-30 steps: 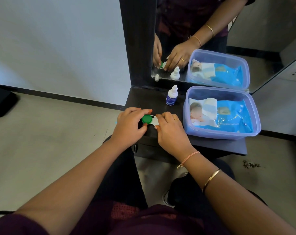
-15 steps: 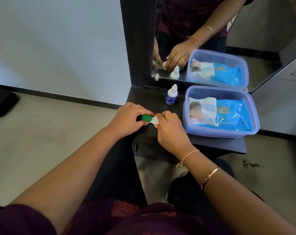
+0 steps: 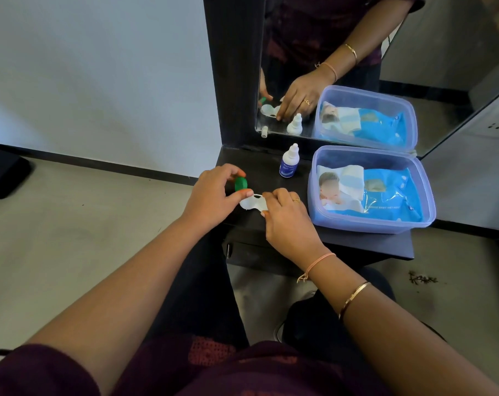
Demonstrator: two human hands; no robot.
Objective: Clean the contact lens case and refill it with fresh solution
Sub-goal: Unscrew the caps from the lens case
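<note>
On a dark narrow shelf (image 3: 356,247) under a wall mirror (image 3: 356,38), the white contact lens case (image 3: 252,203) lies near the front left edge. Left hand (image 3: 211,195) pinches the green cap (image 3: 240,184) between thumb and fingertips, cap tilted on edge, lifted just above and left of the case, off its well. Right hand (image 3: 288,218) has fingers curled, pinching the right end of the case and pinning it to the shelf; the right well is hidden under the fingers, cannot tell if capped. Left well looks uncovered.

Behind the case, a small solution bottle (image 3: 289,161) stands upright, white cap on, blue label, near the mirror's foot. To its right, a translucent lilac plastic tub (image 3: 368,224), no lid, fills most of the shelf's right part; a blue pack of baby wipes (image 3: 385,195) lies flat inside.

Mirror reflects hands, bottle, tub. Pale wall (image 3: 99,67) at left with a dark skirting strip (image 3: 114,167). Floor (image 3: 56,238) is light grey, scuffed. A dark object (image 3: 2,172) sits at far left on the floor, unclear what. A small dark bit of debris (image 3: 422,279) lies on the floor at right.
</note>
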